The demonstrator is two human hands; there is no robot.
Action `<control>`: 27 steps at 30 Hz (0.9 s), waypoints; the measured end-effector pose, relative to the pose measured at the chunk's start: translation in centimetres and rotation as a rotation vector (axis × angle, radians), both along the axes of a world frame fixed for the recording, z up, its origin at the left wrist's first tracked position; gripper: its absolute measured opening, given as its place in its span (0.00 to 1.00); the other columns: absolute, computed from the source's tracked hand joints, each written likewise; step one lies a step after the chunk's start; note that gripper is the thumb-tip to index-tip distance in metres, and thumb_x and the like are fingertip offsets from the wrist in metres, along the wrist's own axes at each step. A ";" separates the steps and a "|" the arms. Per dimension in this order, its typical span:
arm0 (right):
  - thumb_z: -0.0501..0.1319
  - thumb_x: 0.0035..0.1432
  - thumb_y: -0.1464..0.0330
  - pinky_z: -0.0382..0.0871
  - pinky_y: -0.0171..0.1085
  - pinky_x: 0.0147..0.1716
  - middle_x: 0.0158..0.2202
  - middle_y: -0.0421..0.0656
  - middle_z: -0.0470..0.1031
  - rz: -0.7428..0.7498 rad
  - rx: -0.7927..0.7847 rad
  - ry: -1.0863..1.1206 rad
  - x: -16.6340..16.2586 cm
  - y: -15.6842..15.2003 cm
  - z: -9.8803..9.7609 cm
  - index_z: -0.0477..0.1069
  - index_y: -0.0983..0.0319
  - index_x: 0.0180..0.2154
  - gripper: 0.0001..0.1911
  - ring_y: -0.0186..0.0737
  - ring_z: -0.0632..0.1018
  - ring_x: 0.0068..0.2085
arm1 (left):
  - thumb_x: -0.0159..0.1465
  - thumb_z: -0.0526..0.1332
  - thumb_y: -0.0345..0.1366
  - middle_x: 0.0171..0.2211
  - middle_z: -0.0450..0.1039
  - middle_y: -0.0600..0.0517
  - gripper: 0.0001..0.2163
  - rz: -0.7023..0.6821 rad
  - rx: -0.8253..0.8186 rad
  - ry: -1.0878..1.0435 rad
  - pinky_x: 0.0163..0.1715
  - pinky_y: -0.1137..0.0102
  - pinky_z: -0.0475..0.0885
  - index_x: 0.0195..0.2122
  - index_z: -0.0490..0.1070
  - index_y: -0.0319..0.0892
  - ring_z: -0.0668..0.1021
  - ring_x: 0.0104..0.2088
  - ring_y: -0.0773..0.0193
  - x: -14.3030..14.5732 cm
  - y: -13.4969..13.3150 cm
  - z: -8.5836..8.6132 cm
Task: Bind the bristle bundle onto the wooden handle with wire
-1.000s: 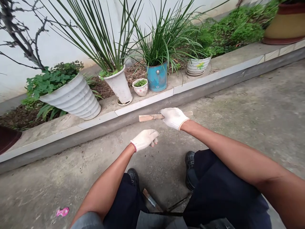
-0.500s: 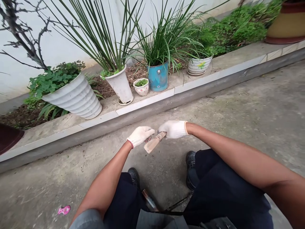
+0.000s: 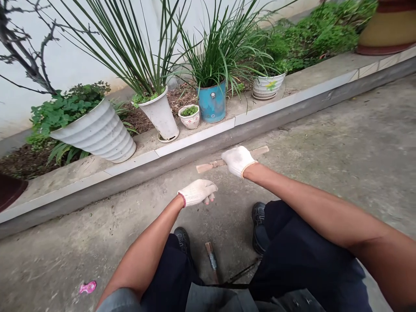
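Note:
My right hand (image 3: 238, 159), in a white knitted glove, is closed around the middle of a flat wooden stick (image 3: 205, 167). Light cord is wound around the stick left of my fist, and its other end sticks out to the right. It is held above the concrete, close to the planter's edge. Below and to the left is my left hand (image 3: 199, 192), also gloved, with loosely bent fingers and nothing seen in it. It is apart from the stick. Some fingertips of the left hand show bare beneath the glove.
On the raised planter ledge (image 3: 195, 138) stand a ribbed white pot (image 3: 104, 132), a tall white pot (image 3: 159, 113), a small pot (image 3: 189, 118) and a blue bucket (image 3: 212, 103). A wrapped wooden handle (image 3: 212, 256) lies between my shoes. A pink object (image 3: 87, 287) lies at lower left.
My right hand has moved up and right with the stick, turning it more level. My left hand has separated from it and dropped slightly. More of the wrapped handle between my shoes shows.

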State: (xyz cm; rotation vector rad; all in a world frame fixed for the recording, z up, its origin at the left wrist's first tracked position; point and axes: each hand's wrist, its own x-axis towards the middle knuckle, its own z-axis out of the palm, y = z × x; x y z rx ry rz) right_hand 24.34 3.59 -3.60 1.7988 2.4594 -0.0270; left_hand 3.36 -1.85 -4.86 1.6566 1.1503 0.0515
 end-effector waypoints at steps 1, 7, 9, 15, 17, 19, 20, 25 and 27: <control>0.56 0.59 0.75 0.64 0.45 0.42 0.39 0.62 0.80 0.018 0.004 -0.057 -0.2 -0.2 -0.1 0.79 0.70 0.39 0.13 0.55 0.80 0.43 | 0.66 0.55 0.42 0.26 0.77 0.52 0.12 -0.011 0.022 0.026 0.23 0.73 0.70 0.35 0.72 0.40 0.75 0.19 0.68 -0.2 0.1 0.2; 0.58 0.55 0.76 0.62 0.49 0.48 0.38 0.60 0.81 0.237 -0.129 -0.263 -1.3 -1.2 -0.6 0.81 0.69 0.37 0.12 0.54 0.79 0.42 | 0.64 0.55 0.41 0.24 0.75 0.54 0.11 0.054 0.132 0.096 0.21 0.74 0.66 0.32 0.72 0.41 0.73 0.19 0.69 -1.8 1.7 1.5; 0.60 0.52 0.74 0.63 0.43 0.43 0.36 0.54 0.81 0.386 -0.255 -0.185 -0.8 -1.4 -0.7 0.80 0.65 0.37 0.12 0.48 0.78 0.39 | 0.63 0.56 0.41 0.24 0.74 0.54 0.10 0.090 0.159 0.093 0.21 0.74 0.65 0.33 0.73 0.41 0.72 0.19 0.69 -2.6 2.2 1.4; 0.62 0.50 0.66 0.55 0.33 0.28 0.29 0.38 0.75 0.405 -0.464 0.247 1.1 -1.8 0.2 0.75 0.60 0.35 0.08 0.34 0.70 0.28 | 0.64 0.60 0.50 0.25 0.76 0.53 0.17 0.070 0.142 0.001 0.24 0.74 0.66 0.33 0.73 0.40 0.74 0.22 0.68 -3.7 2.6 0.5; 0.63 0.52 0.59 0.54 0.32 0.28 0.29 0.38 0.74 0.292 -0.430 0.385 1.1 -1.6 0.7 0.73 0.61 0.34 0.13 0.33 0.69 0.29 | 0.66 0.59 0.52 0.26 0.76 0.52 0.18 0.100 0.083 -0.075 0.24 0.74 0.67 0.37 0.73 0.39 0.75 0.22 0.67 -3.2 2.3 0.4; 0.62 0.54 0.53 0.56 0.32 0.28 0.30 0.39 0.75 0.172 -0.365 0.458 0.9 -1.2 1.1 0.73 0.62 0.36 0.18 0.34 0.70 0.30 | 0.68 0.56 0.52 0.25 0.76 0.51 0.19 0.154 0.007 -0.123 0.23 0.73 0.68 0.40 0.73 0.39 0.75 0.21 0.67 -2.5 1.8 0.3; 0.61 0.55 0.50 0.57 0.33 0.28 0.31 0.40 0.76 0.109 -0.326 0.462 0.8 -0.9 1.2 0.73 0.62 0.37 0.20 0.35 0.71 0.30 | 0.69 0.54 0.51 0.25 0.76 0.51 0.19 0.178 -0.015 -0.131 0.23 0.73 0.68 0.40 0.72 0.39 0.75 0.20 0.67 -2.0 1.5 0.4; 0.57 0.62 0.55 0.63 0.37 0.34 0.39 0.52 0.81 -0.113 -0.136 0.248 0.2 0.4 0.6 0.77 0.61 0.43 0.19 0.46 0.79 0.37 | 0.69 0.54 0.44 0.28 0.78 0.50 0.14 0.110 -0.057 -0.073 0.23 0.73 0.69 0.39 0.72 0.39 0.75 0.20 0.68 -0.6 0.2 0.5; 0.57 0.61 0.64 0.65 0.40 0.38 0.41 0.57 0.81 -0.108 -0.063 0.138 0.0 0.5 0.2 0.78 0.64 0.43 0.15 0.51 0.80 0.41 | 0.68 0.55 0.42 0.29 0.78 0.50 0.12 0.040 -0.052 -0.052 0.23 0.73 0.69 0.40 0.72 0.39 0.76 0.21 0.68 -0.6 -0.1 0.4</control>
